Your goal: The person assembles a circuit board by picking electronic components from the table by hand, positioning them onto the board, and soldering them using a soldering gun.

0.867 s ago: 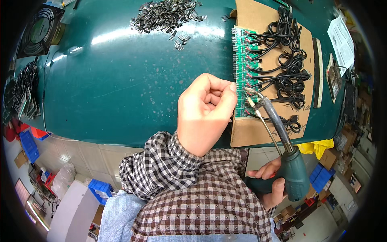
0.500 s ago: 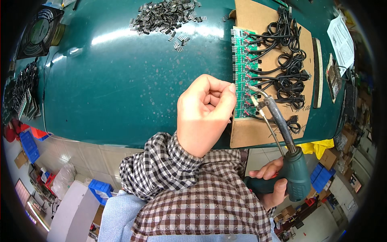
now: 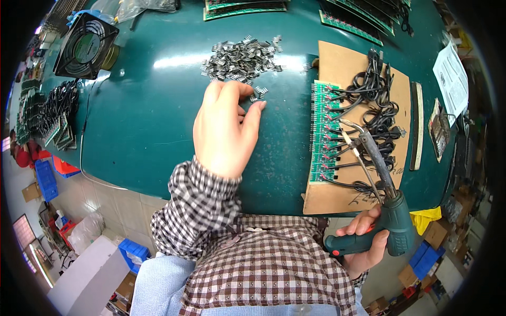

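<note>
- Metal clips [image 3: 242, 57], small and silver, lie in a loose heap on the far middle of a big dark green table [image 3: 142, 121]; a few strays sit at the heap's near edge.
- Table edge curves across the view, with a black fan [image 3: 84, 45] at its far left corner.
- Brown cardboard sheet [image 3: 358, 131] lies on the right part of the table, well apart from the clips.
- On the cardboard, a long green circuit board strip [image 3: 320, 131] runs away from the viewer, with a tangle of black cables [image 3: 377, 105] joined to it.
- Left hand [image 3: 224, 126], in a checked sleeve, reaches palm down across the table, fingertips [image 3: 258, 107] curled loosely at the stray clips; whether it has hold of one cannot be told.
- Right hand [image 3: 366, 239] is wrapped firmly round the green handle of a soldering gun [image 3: 390, 210] near the table's front edge.
- Gun's metal tip [image 3: 350, 124] points at the circuit board's right edge.
</note>
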Motion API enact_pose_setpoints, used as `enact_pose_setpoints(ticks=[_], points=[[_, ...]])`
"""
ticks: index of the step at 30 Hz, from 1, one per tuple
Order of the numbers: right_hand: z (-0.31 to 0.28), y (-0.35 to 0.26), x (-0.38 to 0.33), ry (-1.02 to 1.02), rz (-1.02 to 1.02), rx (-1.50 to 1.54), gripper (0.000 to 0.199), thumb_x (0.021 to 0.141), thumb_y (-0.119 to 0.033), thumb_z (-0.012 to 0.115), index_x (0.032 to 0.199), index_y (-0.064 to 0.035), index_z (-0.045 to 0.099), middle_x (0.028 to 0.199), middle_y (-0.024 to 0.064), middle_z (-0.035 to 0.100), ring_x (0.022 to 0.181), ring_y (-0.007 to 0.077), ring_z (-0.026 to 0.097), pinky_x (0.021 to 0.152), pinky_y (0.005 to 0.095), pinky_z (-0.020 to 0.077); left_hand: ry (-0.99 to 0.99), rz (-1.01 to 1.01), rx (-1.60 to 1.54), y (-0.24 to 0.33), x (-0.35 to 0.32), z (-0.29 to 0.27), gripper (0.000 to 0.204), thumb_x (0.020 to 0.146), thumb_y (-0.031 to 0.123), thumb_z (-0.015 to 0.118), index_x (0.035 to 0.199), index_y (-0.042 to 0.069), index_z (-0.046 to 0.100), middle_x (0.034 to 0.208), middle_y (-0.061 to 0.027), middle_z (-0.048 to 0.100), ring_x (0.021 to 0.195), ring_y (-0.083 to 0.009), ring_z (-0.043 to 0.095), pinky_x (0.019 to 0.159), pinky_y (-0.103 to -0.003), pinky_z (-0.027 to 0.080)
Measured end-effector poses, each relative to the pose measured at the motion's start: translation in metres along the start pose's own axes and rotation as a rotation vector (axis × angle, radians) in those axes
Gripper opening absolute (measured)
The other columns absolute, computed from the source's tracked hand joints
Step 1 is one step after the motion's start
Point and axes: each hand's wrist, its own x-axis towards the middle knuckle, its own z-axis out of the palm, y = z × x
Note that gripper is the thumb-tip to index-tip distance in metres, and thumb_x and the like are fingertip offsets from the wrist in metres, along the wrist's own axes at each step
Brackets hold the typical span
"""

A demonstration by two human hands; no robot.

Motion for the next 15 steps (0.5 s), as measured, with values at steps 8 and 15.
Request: enact_pose_setpoints(ticks=[8, 15], points=[[-0.005, -0.003, 0.007, -0.046, -0.02, 0.089, 0.045, 0.087, -0.036, 0.043, 0.108, 0.002, 0.034, 0.072, 0.0073, 0.047, 0.067, 0.0164, 0.053, 0.058, 0.0325, 0.055, 0.077, 0.112, 0.066, -0.003, 0.004, 0.005, 0.006, 0.074, 0.002, 0.06, 0.078, 0.001, 0.054, 0.074, -0.0061, 0.052, 0.06, -0.0136, 0.052, 0.055, -0.025, 0.043], [-0.007, -0.002, 0.005, -0.041, -0.014, 0.018, 0.047, 0.086, -0.038, 0.045, 0.108, 0.0021, 0.036, 0.077, 0.009, 0.049, 0.07, 0.018, 0.055, 0.054, 0.0309, 0.0545, 0.161, -0.106, -0.511, -0.003, -0.003, 0.002, 0.009, 0.08, 0.004, 0.056, 0.086, -0.002, 0.055, 0.077, -0.0071, 0.058, 0.06, -0.0118, 0.055, 0.056, -0.022, 0.047]])
